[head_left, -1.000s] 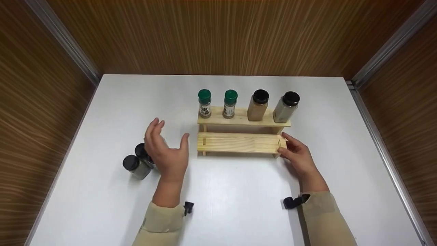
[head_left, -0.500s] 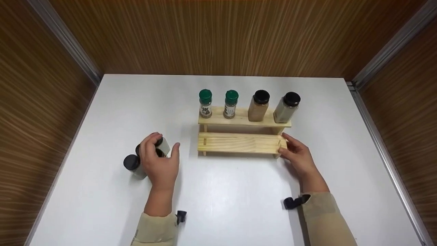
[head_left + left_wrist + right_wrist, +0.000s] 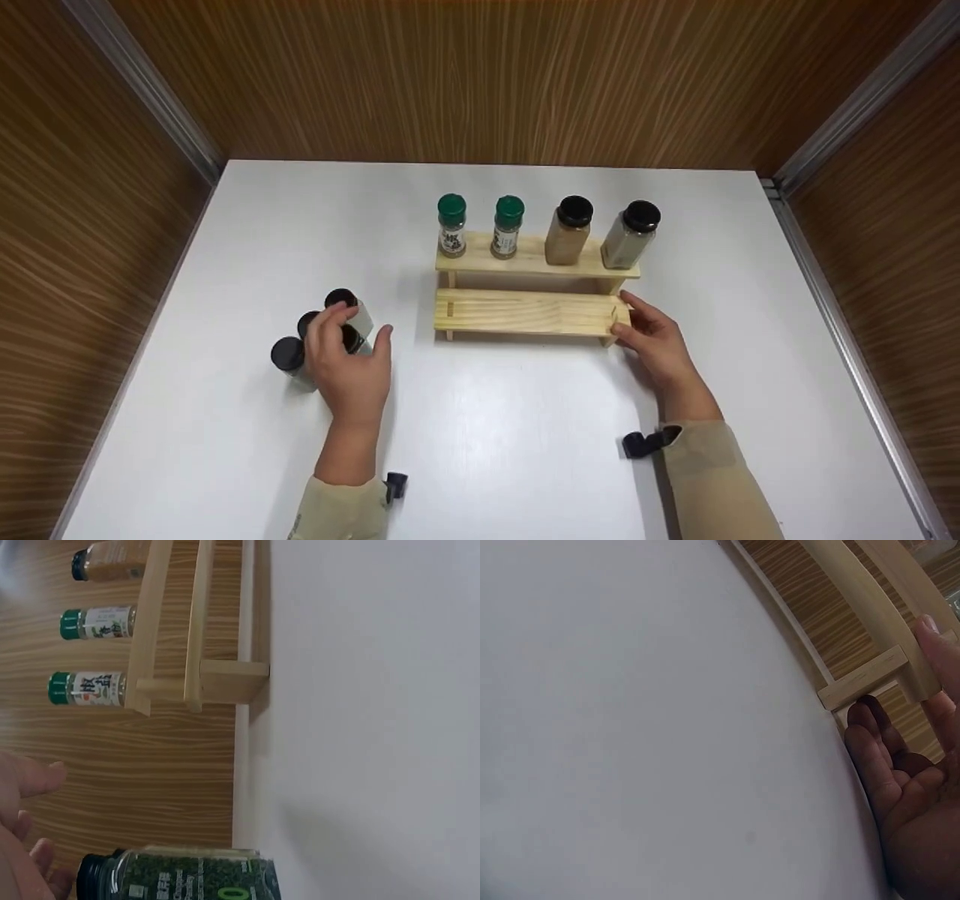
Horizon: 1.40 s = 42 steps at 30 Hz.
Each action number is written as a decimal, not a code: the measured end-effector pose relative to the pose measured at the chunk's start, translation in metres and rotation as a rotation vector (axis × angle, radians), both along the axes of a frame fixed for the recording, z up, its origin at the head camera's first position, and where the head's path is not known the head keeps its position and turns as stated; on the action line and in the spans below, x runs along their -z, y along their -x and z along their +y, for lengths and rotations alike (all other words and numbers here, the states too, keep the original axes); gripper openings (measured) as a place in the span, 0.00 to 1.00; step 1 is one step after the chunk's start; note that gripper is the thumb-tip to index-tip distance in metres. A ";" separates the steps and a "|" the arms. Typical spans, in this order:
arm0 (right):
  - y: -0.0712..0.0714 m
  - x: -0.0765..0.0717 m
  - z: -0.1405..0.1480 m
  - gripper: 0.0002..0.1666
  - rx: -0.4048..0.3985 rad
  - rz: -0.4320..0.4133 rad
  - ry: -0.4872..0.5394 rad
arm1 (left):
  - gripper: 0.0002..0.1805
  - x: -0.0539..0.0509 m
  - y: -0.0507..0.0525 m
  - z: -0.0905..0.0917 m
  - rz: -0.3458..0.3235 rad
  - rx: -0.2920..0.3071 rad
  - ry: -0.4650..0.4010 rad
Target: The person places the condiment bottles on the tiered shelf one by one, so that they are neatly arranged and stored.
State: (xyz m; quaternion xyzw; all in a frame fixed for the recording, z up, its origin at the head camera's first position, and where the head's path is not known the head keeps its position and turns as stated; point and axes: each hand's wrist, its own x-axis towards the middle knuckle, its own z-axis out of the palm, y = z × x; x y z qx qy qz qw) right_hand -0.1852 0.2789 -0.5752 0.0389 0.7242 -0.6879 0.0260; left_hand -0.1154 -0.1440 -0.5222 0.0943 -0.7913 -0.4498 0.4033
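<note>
My left hand (image 3: 349, 371) hovers over a group of black-capped jars at the left, its thumb held apart from the fingers, and grips nothing. One jar (image 3: 292, 358) stands left of the hand, another (image 3: 358, 315) beyond it; the hand partly covers the others. In the left wrist view a jar of green flakes (image 3: 195, 877) is beside the fingers (image 3: 41, 855). My right hand (image 3: 660, 349) holds the right end of the two-tier wooden rack (image 3: 525, 313), thumb on the lower shelf; the right wrist view shows this hand (image 3: 922, 795) at the rack's end (image 3: 866, 679).
On the upper shelf stand two green-capped bottles (image 3: 452, 238) (image 3: 505, 241), a brown-filled jar (image 3: 564, 244) and a pale-filled jar (image 3: 624, 247), both black-capped. Wood-grain panels (image 3: 480, 82) border the white table (image 3: 487, 450).
My left hand has moved left and toward me, over the jars, uncovering the far one. The right hand and the rack have stayed in place.
</note>
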 end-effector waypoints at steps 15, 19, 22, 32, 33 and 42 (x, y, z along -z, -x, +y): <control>0.000 -0.001 -0.002 0.39 0.002 -0.015 -0.017 | 0.34 0.005 -0.001 0.005 -0.071 0.058 -0.105; 0.000 -0.001 -0.003 0.38 0.003 -0.007 -0.022 | 0.40 0.010 0.000 0.004 -0.093 0.098 -0.109; -0.001 -0.001 -0.003 0.38 0.006 -0.002 -0.027 | 0.43 0.012 -0.001 0.002 -0.150 0.145 -0.101; 0.001 0.001 -0.002 0.38 0.012 0.009 0.009 | 0.60 0.015 -0.006 -0.002 -0.434 0.285 -0.093; 0.001 0.001 -0.002 0.38 0.014 0.009 0.012 | 0.61 0.014 -0.006 -0.003 -0.452 0.300 -0.099; 0.000 0.001 -0.001 0.38 0.015 0.012 0.015 | 0.59 0.023 -0.003 -0.009 -0.576 0.379 -0.170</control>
